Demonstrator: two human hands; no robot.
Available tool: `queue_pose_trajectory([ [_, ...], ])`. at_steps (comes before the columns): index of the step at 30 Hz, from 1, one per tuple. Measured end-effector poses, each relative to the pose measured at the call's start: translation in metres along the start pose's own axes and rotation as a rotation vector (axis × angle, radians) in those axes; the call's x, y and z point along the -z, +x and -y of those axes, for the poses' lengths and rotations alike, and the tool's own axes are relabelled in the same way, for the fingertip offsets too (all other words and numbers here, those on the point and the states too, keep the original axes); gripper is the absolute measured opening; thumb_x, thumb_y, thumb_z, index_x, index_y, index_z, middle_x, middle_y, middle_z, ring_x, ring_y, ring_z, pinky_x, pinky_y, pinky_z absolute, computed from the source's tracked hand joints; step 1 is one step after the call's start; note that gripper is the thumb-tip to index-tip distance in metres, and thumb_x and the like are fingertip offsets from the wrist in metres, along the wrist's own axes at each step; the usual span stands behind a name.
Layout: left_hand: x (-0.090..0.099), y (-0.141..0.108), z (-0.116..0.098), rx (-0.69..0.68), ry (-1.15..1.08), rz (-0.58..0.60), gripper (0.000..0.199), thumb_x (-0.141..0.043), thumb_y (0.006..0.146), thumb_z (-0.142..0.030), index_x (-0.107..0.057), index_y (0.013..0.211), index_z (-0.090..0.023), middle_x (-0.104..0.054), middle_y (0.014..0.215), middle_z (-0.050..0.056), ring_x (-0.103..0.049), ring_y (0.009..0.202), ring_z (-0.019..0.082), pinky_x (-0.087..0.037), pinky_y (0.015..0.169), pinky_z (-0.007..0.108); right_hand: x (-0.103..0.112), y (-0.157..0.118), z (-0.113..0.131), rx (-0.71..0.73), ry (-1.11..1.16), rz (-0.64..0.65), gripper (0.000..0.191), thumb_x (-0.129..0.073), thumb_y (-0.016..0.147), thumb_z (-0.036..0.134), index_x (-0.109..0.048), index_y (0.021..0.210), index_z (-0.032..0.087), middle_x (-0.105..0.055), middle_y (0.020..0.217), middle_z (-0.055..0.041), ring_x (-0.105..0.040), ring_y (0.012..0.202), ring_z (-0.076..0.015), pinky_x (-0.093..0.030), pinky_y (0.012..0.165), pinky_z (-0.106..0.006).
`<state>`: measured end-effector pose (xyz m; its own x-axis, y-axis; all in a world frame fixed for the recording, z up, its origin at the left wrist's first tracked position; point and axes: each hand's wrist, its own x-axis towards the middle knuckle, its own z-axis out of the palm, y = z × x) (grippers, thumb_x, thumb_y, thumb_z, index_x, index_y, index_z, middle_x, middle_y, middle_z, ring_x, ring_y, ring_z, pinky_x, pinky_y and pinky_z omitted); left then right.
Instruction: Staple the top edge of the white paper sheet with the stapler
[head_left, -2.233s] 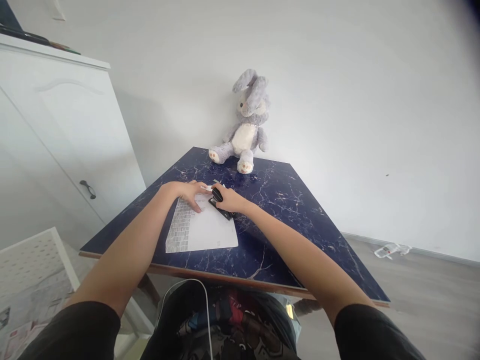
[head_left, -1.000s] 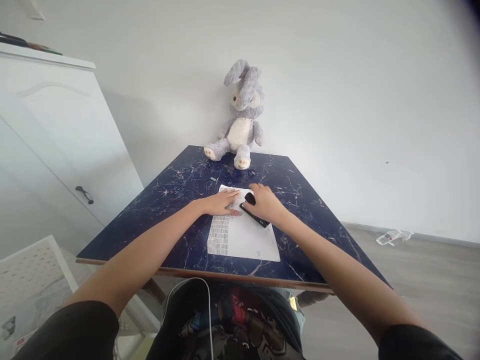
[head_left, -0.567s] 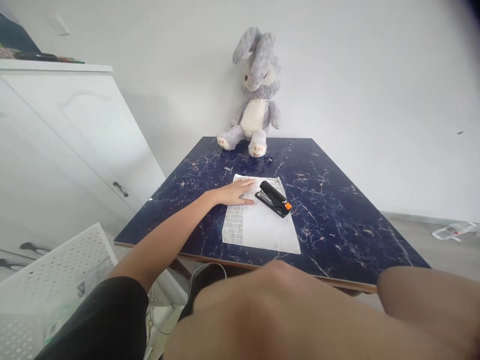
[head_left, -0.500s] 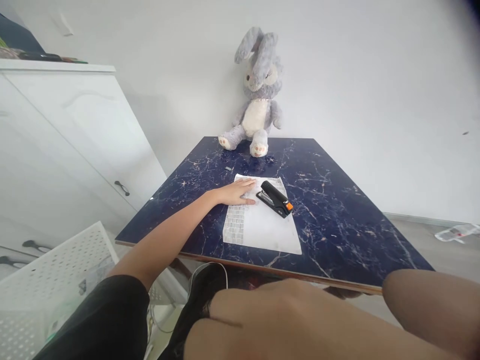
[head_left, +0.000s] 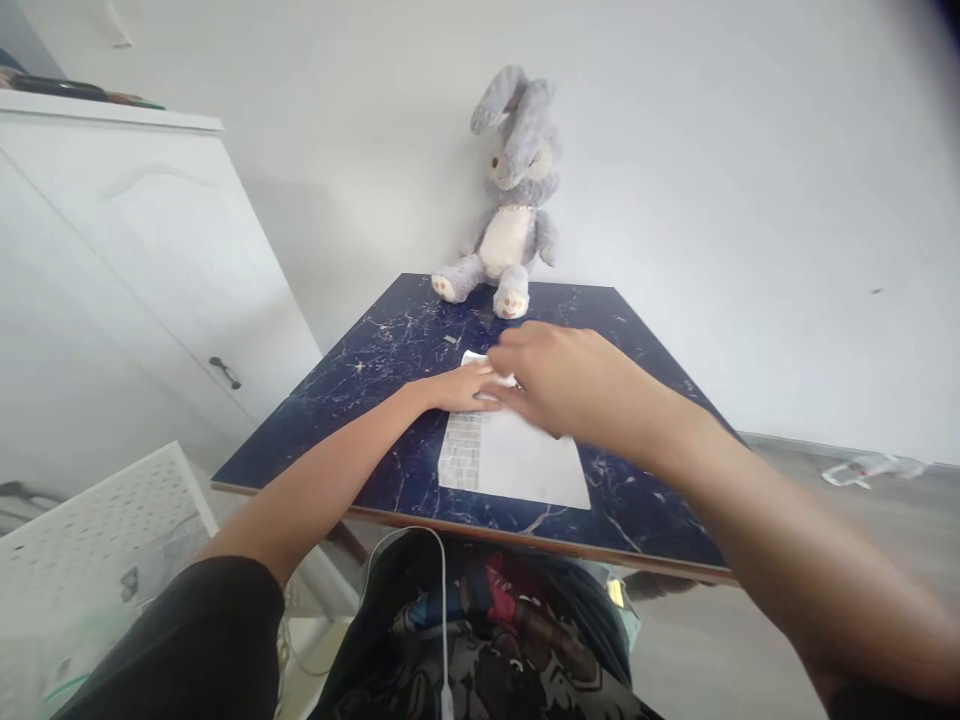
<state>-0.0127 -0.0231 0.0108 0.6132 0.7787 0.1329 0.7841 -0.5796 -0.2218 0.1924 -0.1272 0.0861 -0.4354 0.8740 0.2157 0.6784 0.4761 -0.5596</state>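
A white sheet of paper [head_left: 534, 465] with a grey brick pattern along its left side lies on the dark blue marbled table [head_left: 390, 340]. My left hand [head_left: 463, 387] rests flat on the paper's upper left part, fingers spread. Over the paper's upper part is my right hand [head_left: 551, 375], slightly blurred, its fingers curled and pointing left toward my left hand. It hides nearly all of the black stapler; only small dark bits show beside it. Whether the right fingers hold anything is hidden.
A grey plush rabbit [head_left: 512, 220] sits at the table's back edge against the wall. A small light scrap [head_left: 450, 339] lies near its feet. White cabinets [head_left: 150, 240] and a perforated white rack [head_left: 97, 560] stand at the left. A white cable [head_left: 443, 620] hangs in front of me.
My right hand has moved from the near edge of the view up over the paper and now covers the stapler. My left hand has stayed on the paper. The view has shifted slightly.
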Motion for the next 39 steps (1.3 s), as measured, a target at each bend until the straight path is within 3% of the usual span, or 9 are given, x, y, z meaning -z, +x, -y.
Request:
queue_pose_trajectory([
  [3,-0.005,0.004,0.009,-0.346,-0.293,0.101,0.090,-0.039,0.100,-0.079,-0.045,0.163,-0.015,-0.038,0.170,0.011,-0.035,0.158,0.030,-0.035,0.126,0.039,0.022,0.005,-0.030,-0.178,-0.325,0.008,0.049,-0.079,0.083,0.062,-0.071,0.102,0.017,-0.070,0.102,-0.0170,-0.067,0.097,-0.0324,-0.052,0.077,-0.038],
  [7,-0.009,0.008,0.018,-0.385,-0.517,0.249,0.099,-0.043,0.096,-0.083,-0.022,0.172,-0.022,-0.012,0.178,0.009,-0.010,0.165,0.033,-0.013,0.133,0.047,0.014,0.004,-0.055,-0.260,-0.319,0.099,0.040,-0.076,0.086,0.053,-0.072,0.105,0.018,-0.076,0.103,-0.0125,-0.070,0.089,-0.0257,-0.051,0.075,-0.032],
  [13,0.002,0.002,0.019,-0.360,-0.513,0.303,0.101,-0.043,0.094,-0.085,-0.023,0.171,-0.024,-0.010,0.179,0.007,-0.012,0.165,0.034,-0.014,0.132,0.045,0.021,-0.005,-0.069,-0.251,-0.248,-0.058,0.021,-0.063,0.089,0.034,-0.072,0.084,0.016,-0.073,0.076,-0.0047,-0.065,0.070,-0.0183,-0.045,0.063,-0.027],
  [17,0.010,0.001,0.023,-0.359,-0.449,0.275,0.097,-0.048,0.094,-0.083,-0.037,0.166,-0.019,-0.026,0.176,0.012,-0.028,0.159,0.036,-0.022,0.129,0.042,0.055,-0.018,-0.097,-0.334,-0.246,-0.275,0.025,-0.060,0.089,0.023,-0.076,0.107,0.016,-0.079,0.101,-0.0104,-0.071,0.087,-0.0234,-0.052,0.075,-0.031],
  [20,0.011,0.003,0.021,-0.297,-0.389,0.167,0.079,-0.044,0.099,-0.076,-0.059,0.149,-0.018,-0.053,0.157,0.016,-0.050,0.143,0.037,-0.032,0.121,0.046,0.065,-0.025,-0.117,-0.381,-0.321,-0.202,0.032,-0.062,0.088,0.019,-0.078,0.116,0.018,-0.079,0.113,-0.0120,-0.073,0.102,-0.0290,-0.055,0.087,-0.035],
  [22,0.008,0.006,0.013,-0.268,-0.380,0.079,0.070,-0.039,0.103,-0.071,-0.065,0.141,-0.018,-0.058,0.148,0.016,-0.055,0.135,0.035,-0.035,0.118,0.048,0.061,-0.025,-0.124,-0.375,-0.314,-0.120,0.036,-0.064,0.087,0.019,-0.079,0.120,0.018,-0.079,0.119,-0.0118,-0.073,0.110,-0.0303,-0.055,0.096,-0.038],
  [25,0.001,0.008,-0.005,-0.314,-0.418,0.008,0.067,-0.036,0.106,-0.068,-0.061,0.148,-0.022,-0.046,0.161,0.015,-0.044,0.147,0.034,-0.030,0.123,0.048,0.051,-0.020,-0.125,-0.297,-0.254,-0.068,0.040,-0.065,0.088,0.019,-0.077,0.126,0.019,-0.077,0.128,-0.0108,-0.072,0.118,-0.0295,-0.053,0.107,-0.040],
  [31,0.000,0.007,-0.026,-0.415,-0.450,0.199,0.070,-0.029,0.106,-0.073,-0.031,0.168,-0.041,-0.010,0.180,0.002,-0.007,0.165,0.038,-0.006,0.130,0.060,0.040,-0.014,-0.118,-0.248,-0.239,-0.047,0.044,-0.063,0.090,0.019,-0.075,0.132,0.017,-0.075,0.133,-0.0103,-0.069,0.124,-0.0314,-0.050,0.113,-0.043],
  [39,0.007,0.015,-0.038,-0.519,-0.475,0.252,0.066,-0.029,0.108,-0.066,-0.018,0.169,-0.046,0.001,0.179,-0.006,0.006,0.165,0.038,0.002,0.127,0.071,0.036,-0.010,-0.116,-0.228,-0.219,-0.040,0.041,-0.064,0.088,0.018,-0.076,0.127,0.020,-0.077,0.129,-0.0069,-0.071,0.120,-0.0274,-0.050,0.109,-0.036],
])
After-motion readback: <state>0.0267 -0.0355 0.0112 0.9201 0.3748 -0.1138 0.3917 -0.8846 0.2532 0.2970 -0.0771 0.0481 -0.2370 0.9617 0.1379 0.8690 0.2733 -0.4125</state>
